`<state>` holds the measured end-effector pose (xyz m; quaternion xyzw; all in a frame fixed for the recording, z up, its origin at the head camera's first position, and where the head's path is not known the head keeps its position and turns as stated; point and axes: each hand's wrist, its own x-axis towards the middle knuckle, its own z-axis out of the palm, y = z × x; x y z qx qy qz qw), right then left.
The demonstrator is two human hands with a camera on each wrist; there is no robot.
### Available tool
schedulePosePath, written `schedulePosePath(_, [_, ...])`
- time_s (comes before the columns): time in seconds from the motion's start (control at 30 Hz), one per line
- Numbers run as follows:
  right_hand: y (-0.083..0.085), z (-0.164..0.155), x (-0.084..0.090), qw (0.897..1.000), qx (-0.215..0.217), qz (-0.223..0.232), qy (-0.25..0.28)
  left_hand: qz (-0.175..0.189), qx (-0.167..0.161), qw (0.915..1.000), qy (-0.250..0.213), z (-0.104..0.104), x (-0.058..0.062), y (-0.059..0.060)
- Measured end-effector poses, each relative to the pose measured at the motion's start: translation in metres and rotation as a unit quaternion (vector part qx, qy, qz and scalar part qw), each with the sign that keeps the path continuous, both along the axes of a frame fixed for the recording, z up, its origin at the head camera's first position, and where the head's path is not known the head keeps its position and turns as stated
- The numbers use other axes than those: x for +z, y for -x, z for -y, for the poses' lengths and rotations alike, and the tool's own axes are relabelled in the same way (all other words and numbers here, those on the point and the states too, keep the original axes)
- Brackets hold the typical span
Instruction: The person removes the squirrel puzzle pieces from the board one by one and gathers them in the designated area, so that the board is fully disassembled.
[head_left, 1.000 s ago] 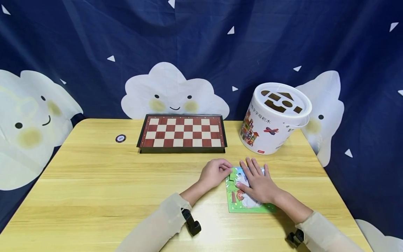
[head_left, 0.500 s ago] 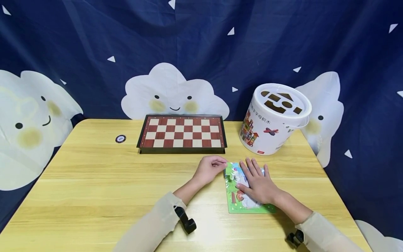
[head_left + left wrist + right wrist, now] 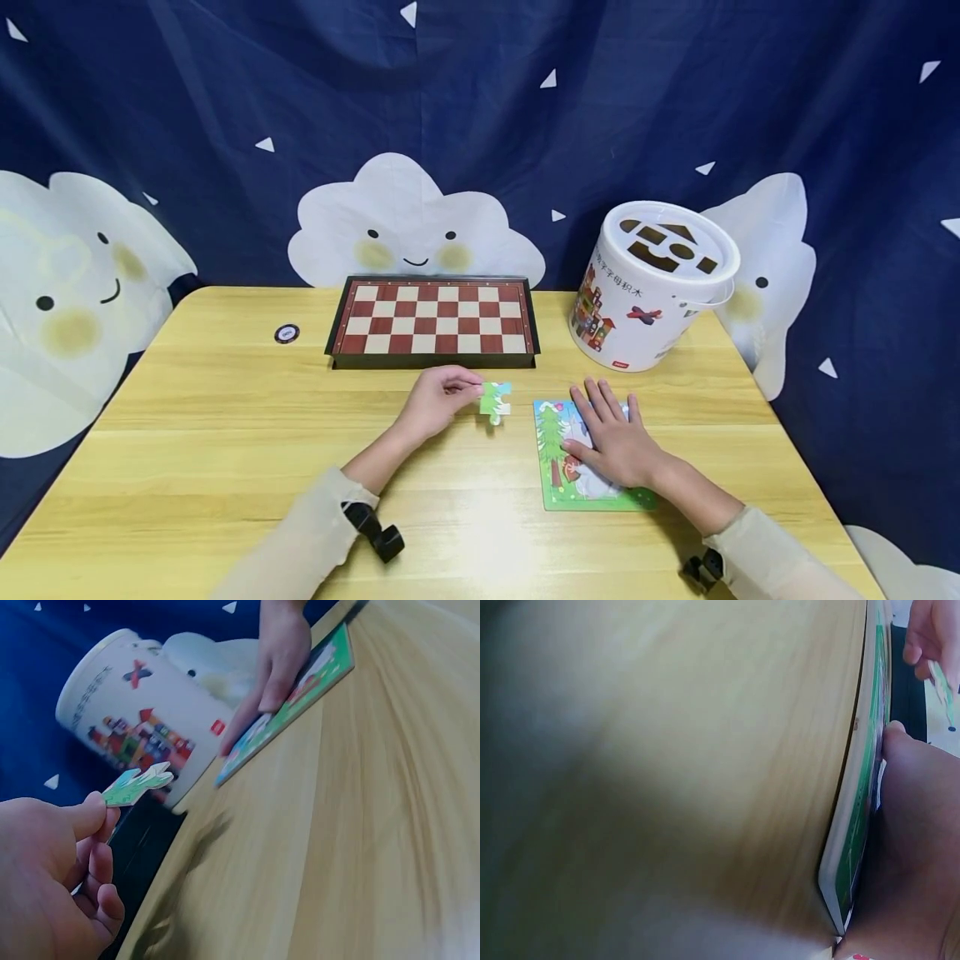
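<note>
My left hand [image 3: 438, 402] pinches a jigsaw piece [image 3: 495, 401] between thumb and fingers, held above the table left of the puzzle. Green with white and a blue corner, the piece [image 3: 138, 787] shows its knobs in the left wrist view. A square jigsaw puzzle [image 3: 551, 492] with a green border lies flat on the table. Its picture has a green tree and a pale figure, partly covered by my right hand [image 3: 618, 446]. That hand rests on the puzzle, fingers spread and straight. In the right wrist view the puzzle's edge [image 3: 847, 847] runs beside the right hand.
Behind the hands lies a red and white chessboard [image 3: 435, 321] in a black frame. A white block bucket [image 3: 637, 308] with a shape-hole lid stands at the back right. Farther left is a round dark chip [image 3: 287, 333]. A blue curtain [image 3: 480, 100] hangs behind the wooden table [image 3: 225, 467].
My left hand has drawn the jigsaw piece up off the puzzle's upper left corner and carried it left. Printed tree artwork now shows there. The right hand has stayed in place.
</note>
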<state>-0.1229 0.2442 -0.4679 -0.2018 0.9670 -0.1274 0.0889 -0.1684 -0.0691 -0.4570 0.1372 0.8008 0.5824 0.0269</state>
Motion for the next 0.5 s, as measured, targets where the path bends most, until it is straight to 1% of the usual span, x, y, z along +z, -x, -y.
schedulePosePath(0.2, [-0.001,0.0,0.0,1.0,0.002,-0.003,-0.001,0.019,0.022,0.9995,0.013,0.035,0.001,0.0])
schedulePosePath(0.4, [-0.001,-0.001,-0.002,1.0,0.005,-0.015,0.022,0.036,0.044,0.998,0.029,0.074,0.005,-0.003])
schedulePosePath(0.5, [-0.001,-0.001,-0.003,0.999,0.008,-0.021,0.025,0.045,0.053,0.9969,0.036,0.096,0.005,-0.006])
